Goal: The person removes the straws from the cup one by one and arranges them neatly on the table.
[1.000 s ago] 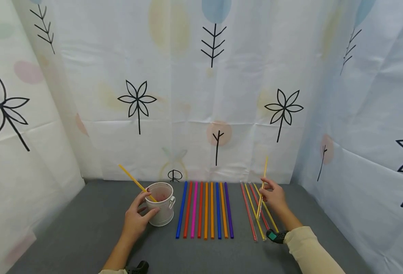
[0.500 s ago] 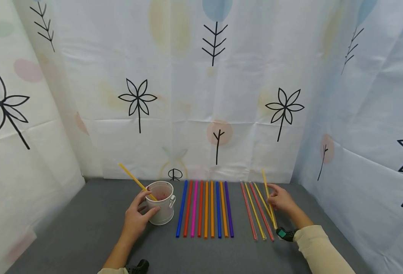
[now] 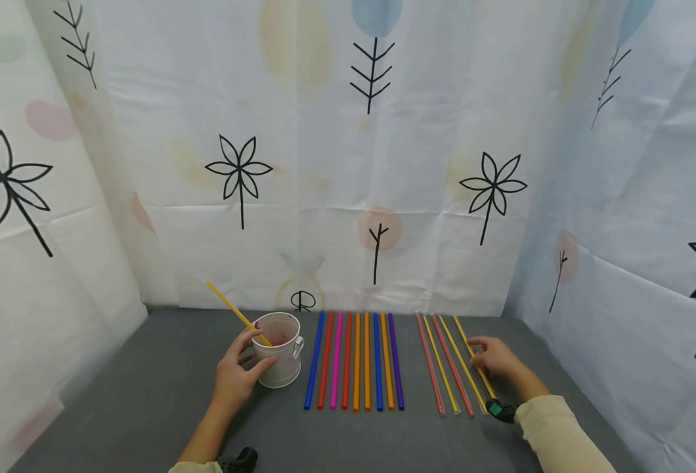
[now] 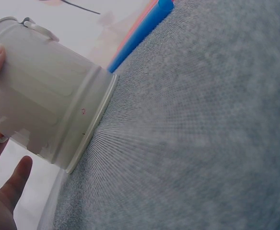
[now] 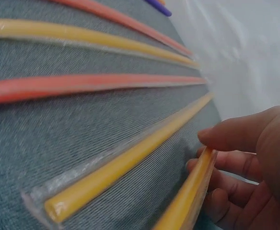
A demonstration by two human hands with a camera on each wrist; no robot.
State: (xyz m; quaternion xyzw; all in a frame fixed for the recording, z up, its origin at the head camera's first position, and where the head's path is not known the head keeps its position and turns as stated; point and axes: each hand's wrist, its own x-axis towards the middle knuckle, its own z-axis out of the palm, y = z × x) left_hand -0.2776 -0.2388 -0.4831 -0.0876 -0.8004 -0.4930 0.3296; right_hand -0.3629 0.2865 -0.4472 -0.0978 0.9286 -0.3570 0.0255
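My left hand (image 3: 236,380) grips the small white bucket (image 3: 281,369), thumb at its near side and fingers round its left side. A yellow straw (image 3: 228,303) leans out of the bucket to the left. My right hand (image 3: 500,361) pinches the rightmost yellow straw (image 5: 190,196) between thumb and fingers, low over the cloth. That straw is in clear wrapping and lies nearly parallel to its neighbour, a wrapped yellow straw (image 5: 125,163). Left of it are a wrapped red straw (image 3: 451,364), another yellow straw (image 3: 440,364) and another red one (image 3: 429,364).
Between bucket and wrapped straws, a row of several thicker coloured straws lies side by side, from a blue one (image 3: 314,361) to a purple one (image 3: 395,361). Grey cloth (image 3: 360,447) covers the table. A patterned white curtain (image 3: 324,249) stands behind and at both sides.
My right hand has moved right and down, laying the yellow straw from raised and tilted to low at the row's right end. The left hand and bucket have stayed in place.
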